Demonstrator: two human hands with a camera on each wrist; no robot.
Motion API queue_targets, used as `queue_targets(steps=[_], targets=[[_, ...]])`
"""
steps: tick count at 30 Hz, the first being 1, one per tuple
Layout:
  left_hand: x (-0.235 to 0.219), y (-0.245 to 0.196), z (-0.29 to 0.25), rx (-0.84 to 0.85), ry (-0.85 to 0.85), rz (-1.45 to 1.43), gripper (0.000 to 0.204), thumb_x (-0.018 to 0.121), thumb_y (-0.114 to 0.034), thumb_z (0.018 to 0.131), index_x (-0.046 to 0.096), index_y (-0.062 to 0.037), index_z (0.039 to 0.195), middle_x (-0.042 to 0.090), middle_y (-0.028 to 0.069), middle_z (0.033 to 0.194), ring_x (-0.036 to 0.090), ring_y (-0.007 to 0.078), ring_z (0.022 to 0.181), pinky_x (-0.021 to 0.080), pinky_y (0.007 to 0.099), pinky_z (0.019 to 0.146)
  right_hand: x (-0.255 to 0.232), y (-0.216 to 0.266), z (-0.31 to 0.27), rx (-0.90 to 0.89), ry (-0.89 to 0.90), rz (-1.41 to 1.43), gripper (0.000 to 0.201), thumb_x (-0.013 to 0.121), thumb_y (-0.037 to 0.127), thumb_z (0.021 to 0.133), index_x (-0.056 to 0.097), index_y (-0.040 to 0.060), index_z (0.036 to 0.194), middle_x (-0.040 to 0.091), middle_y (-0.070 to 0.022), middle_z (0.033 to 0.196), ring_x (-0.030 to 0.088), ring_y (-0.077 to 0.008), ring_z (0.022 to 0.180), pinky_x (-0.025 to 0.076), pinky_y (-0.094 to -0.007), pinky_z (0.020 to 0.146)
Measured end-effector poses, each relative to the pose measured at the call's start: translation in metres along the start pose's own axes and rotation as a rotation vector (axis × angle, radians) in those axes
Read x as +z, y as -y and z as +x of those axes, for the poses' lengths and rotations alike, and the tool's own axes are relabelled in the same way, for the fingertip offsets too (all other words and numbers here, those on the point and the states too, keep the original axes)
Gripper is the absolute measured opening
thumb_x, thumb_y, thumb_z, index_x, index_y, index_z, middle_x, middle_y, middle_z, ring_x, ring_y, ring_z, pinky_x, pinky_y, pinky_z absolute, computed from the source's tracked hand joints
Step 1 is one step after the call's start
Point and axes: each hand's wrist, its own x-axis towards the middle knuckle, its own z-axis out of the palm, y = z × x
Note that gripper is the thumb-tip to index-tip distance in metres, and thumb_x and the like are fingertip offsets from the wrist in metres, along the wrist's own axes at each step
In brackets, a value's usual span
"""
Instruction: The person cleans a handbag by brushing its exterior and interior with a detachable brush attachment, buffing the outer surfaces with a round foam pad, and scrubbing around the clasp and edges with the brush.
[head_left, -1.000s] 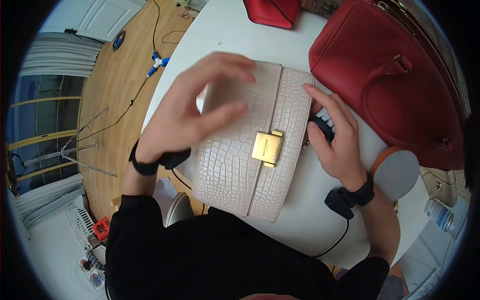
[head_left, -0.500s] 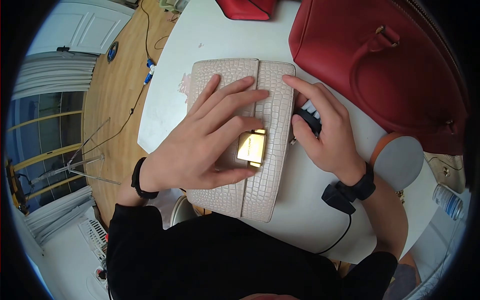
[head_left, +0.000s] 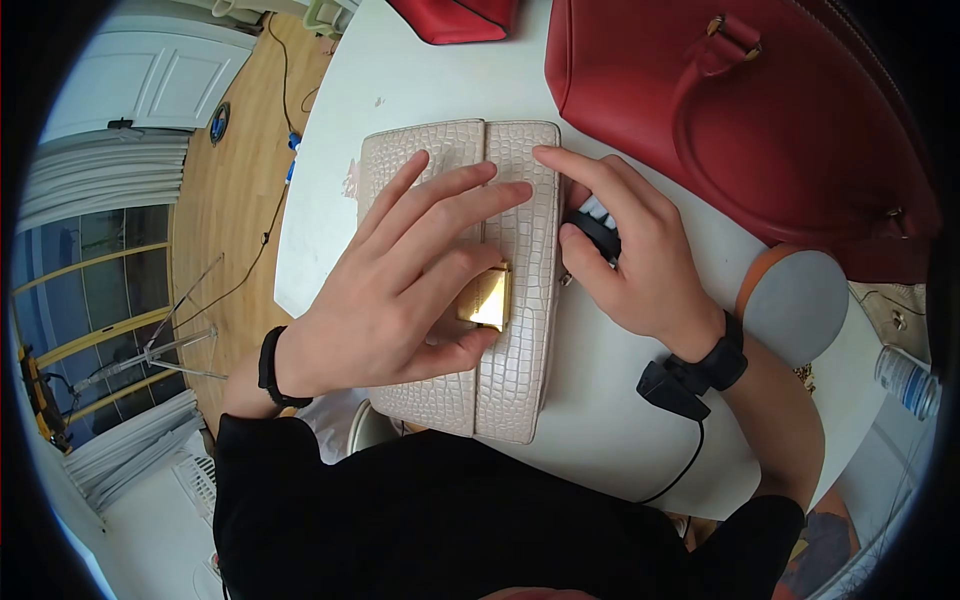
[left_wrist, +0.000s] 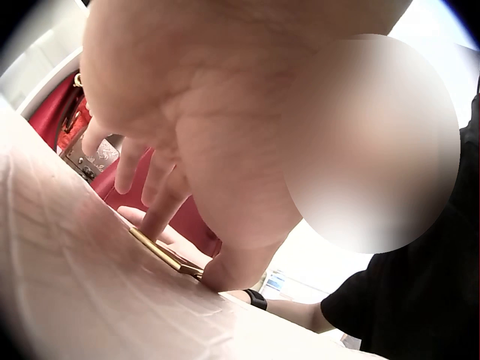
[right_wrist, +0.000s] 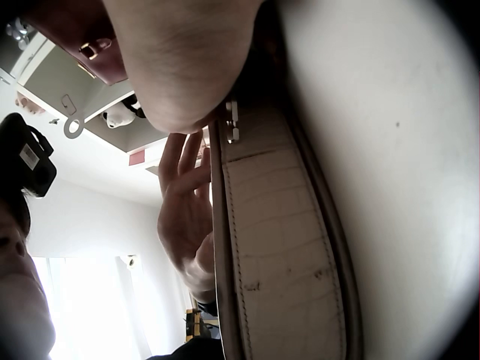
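A pale crocodile-embossed handbag [head_left: 515,380] lies flat on the table, flap side up. My left hand [head_left: 375,310] spreads over it, its thumb and index finger pinching the two ends of the gold clasp [head_left: 490,297]. In the left wrist view, both fingertips meet the ends of the clasp [left_wrist: 161,253], the other fingers stretched out beyond. My right hand [head_left: 655,265] is at the bag's right edge, index fingertip on the flap. Its thumb and other fingers hold a small black object with white bristle-like ridges [head_left: 600,235]. The right wrist view shows the bag's stitched side [right_wrist: 277,240].
A large red handbag [head_left: 640,80] fills the upper right. A smaller red bag [head_left: 460,20] lies at the table's far side. To the right are a round grey-topped item [head_left: 800,300], a small beige bag [head_left: 895,320] and a can [head_left: 905,380]. The white table [head_left: 420,70] ends at the left.
My left hand came down from above the bag onto the clasp, then closed thumb and index finger on its ends. My right hand stayed at the bag's edge. The head view shifted.
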Motion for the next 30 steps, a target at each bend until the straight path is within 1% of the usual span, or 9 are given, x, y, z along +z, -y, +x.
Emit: queue_targets(steps=[3, 7, 13, 15, 16, 18, 19, 21, 30], targets=[[0.004, 0.001, 0.000, -0.044, 0.001, -0.095, 0.047, 0.081, -0.024, 0.074, 0.062, -0.0029, 0.112, 0.053, 0.0232, 0.147, 0.046, 0.0442, 0.144, 0.030, 0.0636, 0.121, 0.002, -0.001, 0.000, -0.016, -0.022, 0.011, 0.053, 0.069, 0.006, 0.083, 0.063, 0.0097, 0.136, 0.062, -0.0100, 0.092, 0.063, -0.0240, 0.073, 0.054, -0.0373, 0.067], [0.002, -0.001, -0.001, -0.062, 0.029, -0.076, 0.046, 0.080, -0.023, 0.076, 0.061, -0.0029, 0.113, 0.054, 0.0228, 0.147, 0.046, 0.0429, 0.144, 0.030, 0.0636, 0.121, 0.002, -0.001, 0.001, -0.029, -0.024, -0.009, 0.053, 0.069, 0.006, 0.083, 0.063, 0.0097, 0.136, 0.062, -0.0101, 0.092, 0.063, -0.0240, 0.073, 0.054, -0.0372, 0.067], [0.002, 0.002, 0.002, 0.000, 0.013, -0.015, 0.047, 0.082, -0.024, 0.073, 0.062, -0.0024, 0.110, 0.057, 0.0216, 0.144, 0.052, 0.0433, 0.139, 0.031, 0.0624, 0.121, 0.002, -0.001, 0.001, -0.013, -0.022, 0.008, 0.052, 0.068, 0.006, 0.084, 0.063, 0.0095, 0.135, 0.062, -0.0103, 0.093, 0.063, -0.0239, 0.074, 0.054, -0.0370, 0.068], [0.005, 0.004, 0.003, 0.024, -0.040, -0.036, 0.047, 0.081, -0.024, 0.070, 0.062, -0.0025, 0.107, 0.060, 0.0193, 0.140, 0.060, 0.0397, 0.127, 0.042, 0.0567, 0.112, 0.002, -0.003, 0.001, -0.030, -0.027, -0.008, 0.052, 0.069, 0.007, 0.084, 0.063, 0.0091, 0.135, 0.063, -0.0102, 0.092, 0.063, -0.0239, 0.074, 0.054, -0.0368, 0.068], [0.004, 0.003, 0.003, 0.025, -0.039, -0.036, 0.047, 0.081, -0.024, 0.070, 0.062, -0.0025, 0.107, 0.060, 0.0193, 0.140, 0.060, 0.0397, 0.127, 0.042, 0.0567, 0.112, 0.002, -0.002, 0.001, -0.029, -0.028, -0.008, 0.052, 0.069, 0.007, 0.084, 0.063, 0.0091, 0.135, 0.063, -0.0102, 0.092, 0.063, -0.0239, 0.074, 0.054, -0.0368, 0.068], [0.004, 0.003, 0.003, 0.011, -0.025, -0.008, 0.048, 0.080, -0.024, 0.068, 0.062, -0.0019, 0.106, 0.062, 0.0170, 0.132, 0.064, 0.0348, 0.112, 0.050, 0.0474, 0.097, 0.002, -0.002, 0.000, -0.024, -0.023, 0.002, 0.051, 0.069, 0.006, 0.084, 0.063, 0.0088, 0.135, 0.063, -0.0101, 0.092, 0.063, -0.0241, 0.074, 0.054, -0.0369, 0.068], [0.004, 0.003, 0.003, 0.011, -0.023, -0.008, 0.048, 0.080, -0.024, 0.068, 0.062, -0.0019, 0.106, 0.062, 0.0170, 0.132, 0.064, 0.0348, 0.112, 0.050, 0.0474, 0.097, 0.002, -0.002, 0.000, -0.023, -0.025, 0.002, 0.051, 0.069, 0.006, 0.084, 0.063, 0.0088, 0.135, 0.063, -0.0101, 0.092, 0.063, -0.0241, 0.074, 0.054, -0.0369, 0.068], [0.005, 0.007, 0.006, 0.091, -0.028, 0.021, 0.049, 0.080, -0.024, 0.066, 0.061, -0.0006, 0.105, 0.062, 0.0150, 0.121, 0.062, 0.0324, 0.098, 0.049, 0.0418, 0.083, 0.002, -0.001, 0.000, -0.021, -0.025, -0.001, 0.051, 0.069, 0.007, 0.084, 0.063, 0.0086, 0.135, 0.062, -0.0098, 0.091, 0.063, -0.0240, 0.073, 0.054, -0.0370, 0.068], [0.001, 0.018, 0.021, 0.222, 0.045, 0.000, 0.049, 0.079, -0.025, 0.064, 0.058, 0.0002, 0.100, 0.060, 0.0142, 0.109, 0.057, 0.0322, 0.084, 0.047, 0.0392, 0.074, 0.002, -0.001, 0.000, -0.015, -0.020, -0.012, 0.051, 0.069, 0.007, 0.085, 0.063, 0.0096, 0.135, 0.060, -0.0088, 0.088, 0.061, -0.0236, 0.072, 0.054, -0.0379, 0.067]])
